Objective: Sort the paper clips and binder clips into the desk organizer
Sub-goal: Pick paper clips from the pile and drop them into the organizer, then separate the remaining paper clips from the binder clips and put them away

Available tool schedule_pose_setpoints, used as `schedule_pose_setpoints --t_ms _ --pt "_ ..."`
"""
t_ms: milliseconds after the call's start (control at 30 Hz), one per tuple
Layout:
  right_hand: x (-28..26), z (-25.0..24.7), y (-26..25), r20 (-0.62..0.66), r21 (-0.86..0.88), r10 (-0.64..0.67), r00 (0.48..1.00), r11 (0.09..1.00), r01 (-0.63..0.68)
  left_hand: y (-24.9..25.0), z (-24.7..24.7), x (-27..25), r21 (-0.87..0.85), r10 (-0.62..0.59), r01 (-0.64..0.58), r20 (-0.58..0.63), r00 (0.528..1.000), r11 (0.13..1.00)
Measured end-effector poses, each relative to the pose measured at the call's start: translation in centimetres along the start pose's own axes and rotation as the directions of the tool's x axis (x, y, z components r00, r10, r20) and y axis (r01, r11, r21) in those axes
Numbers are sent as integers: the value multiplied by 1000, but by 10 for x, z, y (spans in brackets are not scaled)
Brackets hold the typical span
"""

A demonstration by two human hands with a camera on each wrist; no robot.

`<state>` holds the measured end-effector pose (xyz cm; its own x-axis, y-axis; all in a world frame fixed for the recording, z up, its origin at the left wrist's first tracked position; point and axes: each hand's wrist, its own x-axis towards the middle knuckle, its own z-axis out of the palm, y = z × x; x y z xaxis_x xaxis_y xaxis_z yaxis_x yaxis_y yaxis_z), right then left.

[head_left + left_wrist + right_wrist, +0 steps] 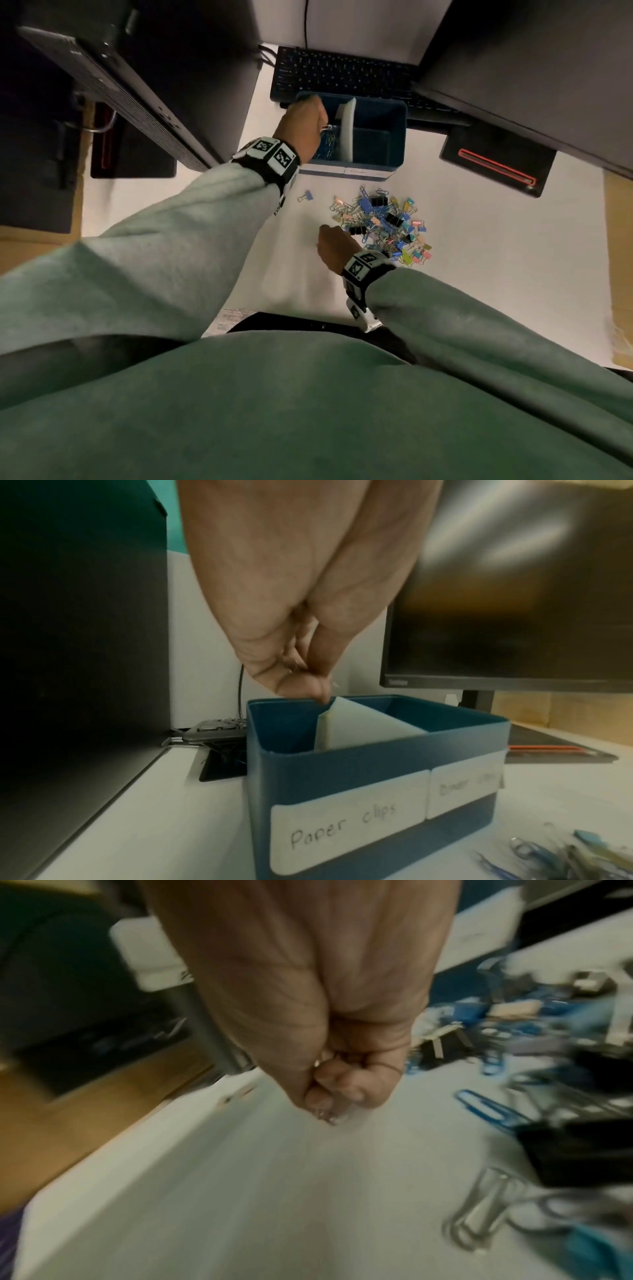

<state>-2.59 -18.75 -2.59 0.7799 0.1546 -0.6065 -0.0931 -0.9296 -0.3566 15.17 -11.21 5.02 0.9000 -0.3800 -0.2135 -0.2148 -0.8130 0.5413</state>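
The blue desk organizer [397,113] stands on the white desk, split by a white divider [347,130]. Its front labels read "Paper clips" [342,823] and "Binder clips" [466,785]. My left hand [320,125] hovers over the left compartment, fingertips [310,688] pinched on a silver paper clip [326,127]. Paper clips [327,145] lie in that compartment. A mixed pile of clips [383,222] lies in front of the organizer. At the pile's left edge my right hand [334,243] is curled, and its fingertips [325,1107] pinch a small silver paper clip [327,1118]. The right wrist view is blurred.
A lone blue binder clip [306,196] lies left of the pile. A black keyboard [342,72] sits behind the organizer. A monitor [534,68] and its base [496,161] stand at the right, and dark equipment [102,68] at the left.
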Motion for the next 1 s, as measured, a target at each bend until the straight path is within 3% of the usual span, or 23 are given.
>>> schedule_pose_setpoints --t_ms 100,200,267,300,367,400,500,567,600,667,733,833,900,933,1000 --pt "-4 -26 15 -73 332 50 996 943 -23 -7 6 3 100 64 -75 105 992 992" --pt "-8 -82 21 -236 570 108 966 820 47 -14 6 -23 -10 113 -116 -125 986 993" --pt "5 -125 17 -404 575 142 904 808 130 -20 12 -48 -97 59 -88 -268 962 991" --pt "16 -145 14 -476 538 159 865 831 143 -23 18 -60 -133 32 -71 -273 961 989" --pt "45 -171 5 -534 436 187 825 896 79 -28 37 -80 -156 14 -42 -178 984 987" --pt "61 -176 2 -515 398 194 835 917 33 -30 49 -87 -126 30 -44 -104 994 991" --pt "88 -174 2 -329 238 136 935 970 -58 -26 83 -94 -2 112 -112 124 986 994" --pt "79 -170 5 -282 100 57 958 995 -30 -17 99 -96 46 162 -174 191 968 984" --pt "70 -170 7 -324 77 11 946 997 15 -11 105 -96 69 179 -196 203 963 978" --pt "45 -163 13 -485 151 -61 873 977 152 0 118 -96 101 193 -220 225 955 970" --pt "20 -150 21 -592 285 -28 805 927 243 9 130 -100 137 193 -231 243 951 963" --pt "-2 -127 38 -575 560 158 803 791 245 13 146 -109 182 160 -208 245 956 961" --pt "-17 -115 47 -530 656 235 815 722 219 11 151 -110 193 161 -206 226 961 959" --pt "-27 -108 49 -523 630 231 820 753 189 10 151 -108 187 167 -209 215 962 960" --pt "-44 -83 56 -510 403 103 854 905 132 4 143 -108 150 184 -215 197 963 965"
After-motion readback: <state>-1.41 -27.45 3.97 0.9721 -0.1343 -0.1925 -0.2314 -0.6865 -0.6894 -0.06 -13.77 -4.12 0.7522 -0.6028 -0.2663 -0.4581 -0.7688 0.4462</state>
